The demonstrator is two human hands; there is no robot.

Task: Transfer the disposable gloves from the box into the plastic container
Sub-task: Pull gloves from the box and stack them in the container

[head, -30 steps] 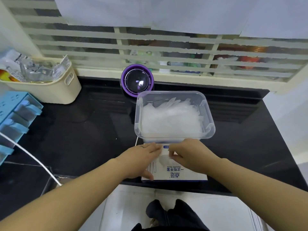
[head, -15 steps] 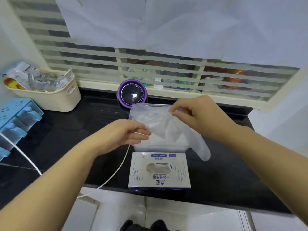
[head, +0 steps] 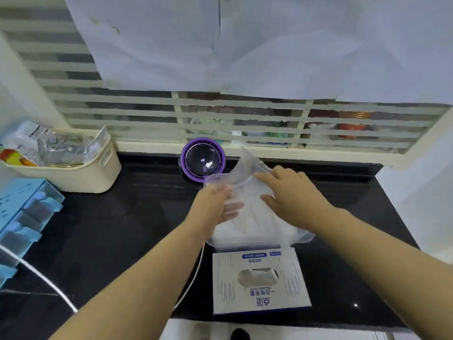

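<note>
A white and blue glove box (head: 259, 283) lies at the counter's front edge, with its oval opening facing up. Just behind it stands the clear plastic container (head: 305, 238), holding a pile of translucent gloves (head: 247, 227). Over the container, my left hand (head: 212, 204) grips one edge of a translucent glove (head: 241, 168). My right hand (head: 289, 192) rests on that glove with straight, spread fingers and presses it down onto the pile. A flap of the glove sticks up between my hands.
A purple round device (head: 203, 160) stands right behind the container. A cream basket (head: 81, 177) of packets sits at the back left, and a blue organiser (head: 22, 217) at the left edge. A white cable (head: 188, 288) runs across the black counter (head: 110, 229).
Both hands left the box, lifted a glove out of it and carried it over the container. They have now lowered it onto the pile. The camera tilted upward.
</note>
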